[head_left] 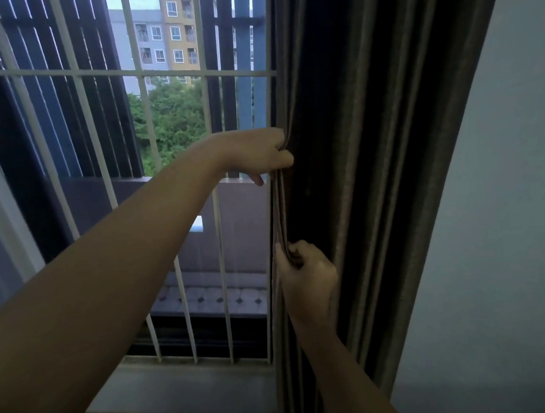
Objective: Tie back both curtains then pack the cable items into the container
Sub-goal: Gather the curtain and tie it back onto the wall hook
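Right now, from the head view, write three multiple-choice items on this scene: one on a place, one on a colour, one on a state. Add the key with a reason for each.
1. Where is the curtain gathered?
A. to the right of the window bars, beside the wall
B. to the left of the bars
C. across the middle of the bars

2. What colour are the window bars?
A. red
B. white
C. black

3. What is the left hand doing?
A. hanging free
B. pressing flat on the wall
C. gripping the curtain's edge

Key:
1 A: the dark folds hang between the bars and the wall.
2 B: the bars show pale white against the outdoor view.
3 C: its fingers curl round the curtain's edge, above the right hand, which grips the same edge.
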Demonstrator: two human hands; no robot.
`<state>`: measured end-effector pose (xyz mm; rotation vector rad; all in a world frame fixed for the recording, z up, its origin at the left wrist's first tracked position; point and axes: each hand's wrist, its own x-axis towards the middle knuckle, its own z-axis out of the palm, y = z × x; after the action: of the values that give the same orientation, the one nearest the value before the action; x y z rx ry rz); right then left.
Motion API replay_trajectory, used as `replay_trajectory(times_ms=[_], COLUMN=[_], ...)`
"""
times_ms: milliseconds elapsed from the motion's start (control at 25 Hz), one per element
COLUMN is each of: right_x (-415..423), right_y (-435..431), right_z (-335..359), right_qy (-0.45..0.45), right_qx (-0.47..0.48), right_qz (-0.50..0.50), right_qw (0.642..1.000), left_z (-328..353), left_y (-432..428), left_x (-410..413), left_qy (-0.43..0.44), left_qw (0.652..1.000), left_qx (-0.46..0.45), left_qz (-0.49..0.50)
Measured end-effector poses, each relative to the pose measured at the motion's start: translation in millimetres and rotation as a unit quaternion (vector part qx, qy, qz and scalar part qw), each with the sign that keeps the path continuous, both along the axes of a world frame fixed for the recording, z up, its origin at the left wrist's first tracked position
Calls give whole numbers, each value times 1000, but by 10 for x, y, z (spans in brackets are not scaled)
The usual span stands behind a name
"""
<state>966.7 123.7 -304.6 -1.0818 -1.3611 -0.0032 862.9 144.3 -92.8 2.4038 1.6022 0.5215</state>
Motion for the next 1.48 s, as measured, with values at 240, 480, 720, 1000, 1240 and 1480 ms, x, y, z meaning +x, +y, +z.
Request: replay_trajectory(times_ms=[240,480,720,1000,1240,1480], right_x=[71,41,66,302,483,468], right_y=[-77,21,14,40,314,302], right_z=[-37,-126,-229,485,821,505], right_qy=[-46,-79,-118,42,-35,-111], right_qx=[49,62,64,113,-127,-225], right_qz=[-20,0,-19,-21,146,289], right_qw=[998,995,991,993,981,924], left_z=[93,-112,-317,-383,-411,-402], left_y=[31,15,34,107,127,113], left_x=[-12,22,182,127,143,190], left_qy=[83,-116,-187,-248,-279,-303], left_qw=[996,993,980,967,958,949], left_qx=[-11,-12,-60,-52,-65,-88], left_qz=[-18,33,-24,-2,-17,-19])
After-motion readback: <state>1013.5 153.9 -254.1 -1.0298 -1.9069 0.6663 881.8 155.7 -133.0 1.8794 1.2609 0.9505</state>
